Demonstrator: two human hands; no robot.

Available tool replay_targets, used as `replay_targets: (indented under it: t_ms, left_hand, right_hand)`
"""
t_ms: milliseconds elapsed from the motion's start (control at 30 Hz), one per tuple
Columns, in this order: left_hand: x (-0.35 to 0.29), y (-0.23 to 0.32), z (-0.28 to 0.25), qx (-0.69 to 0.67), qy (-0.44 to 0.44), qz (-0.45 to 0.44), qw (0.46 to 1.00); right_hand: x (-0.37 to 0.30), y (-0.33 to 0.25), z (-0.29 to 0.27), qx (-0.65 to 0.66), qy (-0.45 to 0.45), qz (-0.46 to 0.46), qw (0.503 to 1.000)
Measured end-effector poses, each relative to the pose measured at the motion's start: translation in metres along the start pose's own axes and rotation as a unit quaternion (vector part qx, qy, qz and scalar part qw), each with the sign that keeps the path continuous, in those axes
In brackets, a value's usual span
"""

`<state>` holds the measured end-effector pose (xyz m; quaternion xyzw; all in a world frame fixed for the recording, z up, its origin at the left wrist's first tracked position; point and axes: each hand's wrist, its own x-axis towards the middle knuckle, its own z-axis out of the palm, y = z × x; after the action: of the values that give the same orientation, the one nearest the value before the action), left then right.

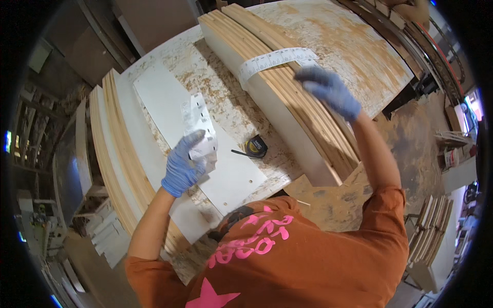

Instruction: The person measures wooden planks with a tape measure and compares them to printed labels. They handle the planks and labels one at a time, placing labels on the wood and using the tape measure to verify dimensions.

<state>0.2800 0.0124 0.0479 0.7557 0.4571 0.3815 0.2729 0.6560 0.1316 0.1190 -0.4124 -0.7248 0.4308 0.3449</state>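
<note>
My left hand (184,167), in a blue glove with dark fingertips, is closed on a folded bundle of white printed labels (197,114). The bundle stands up from my fingers above a white panel (167,100). At the right, a stack of boards (272,84) with pale wooden edges stands on the table. Across its top lies a white strip of printed labels (275,60), hanging down over the stack's left side. My right hand (331,92), also gloved, is over the stack with fingers stretched toward the strip's right end. Whether its fingertips touch the strip is unclear.
A black and yellow tape measure (255,147) lies between the panel and the stack. More stacked boards (123,138) stand along the left. The worn white table (328,31) has brown scuffs. Boards (430,226) are piled beyond the table at right.
</note>
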Motion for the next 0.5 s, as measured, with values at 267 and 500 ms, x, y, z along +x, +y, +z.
replay_targets:
  t_ms: [267,500]
  left_hand:
    - [0.021,0.031,0.055,-0.19,0.135,-0.111,0.966]
    - [0.044,0.019,0.118,-0.334,0.158,-0.266,0.89]
  right_hand:
    - [0.161,0.151,-0.105,-0.343,0.011,0.024,0.939]
    - [0.147,0.176,-0.136,-0.087,-0.008,0.081,0.993]
